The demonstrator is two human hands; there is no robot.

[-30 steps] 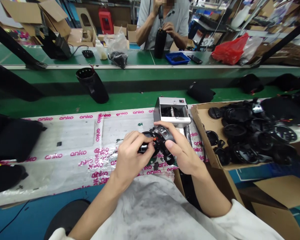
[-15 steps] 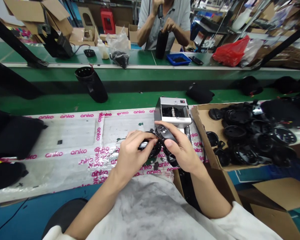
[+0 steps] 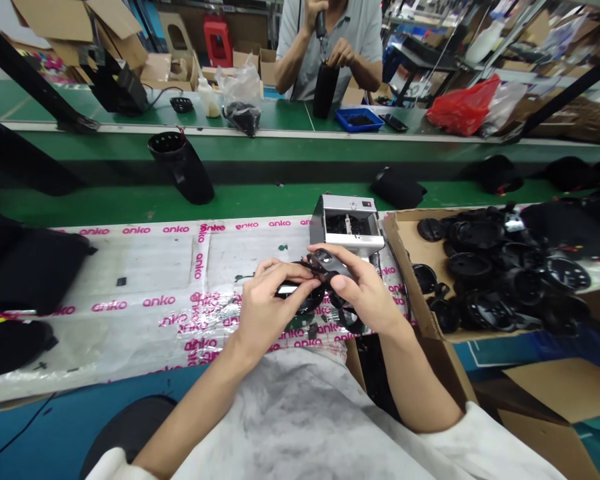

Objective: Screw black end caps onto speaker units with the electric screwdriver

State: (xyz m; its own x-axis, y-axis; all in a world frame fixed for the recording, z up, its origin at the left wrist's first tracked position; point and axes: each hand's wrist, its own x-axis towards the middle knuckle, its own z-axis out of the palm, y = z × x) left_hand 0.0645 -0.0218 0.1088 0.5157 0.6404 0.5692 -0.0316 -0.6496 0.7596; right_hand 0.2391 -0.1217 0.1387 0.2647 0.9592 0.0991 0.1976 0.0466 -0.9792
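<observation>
Black plastic housing [image 3: 325, 265] held in 2 hands over the desk [image 3: 130, 267]
Left hand [image 3: 270, 310] fingers wrap its lower side; right hand [image 3: 365, 293] fingers pinch its buttoned top, near a silver metal box [image 3: 347, 223] and a cardboard box [image 3: 405, 267] of black parts.

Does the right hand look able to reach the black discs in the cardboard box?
Probably yes: the right hand is close; only the cardboard box's low wall lies between, but it grips a black part.
</observation>
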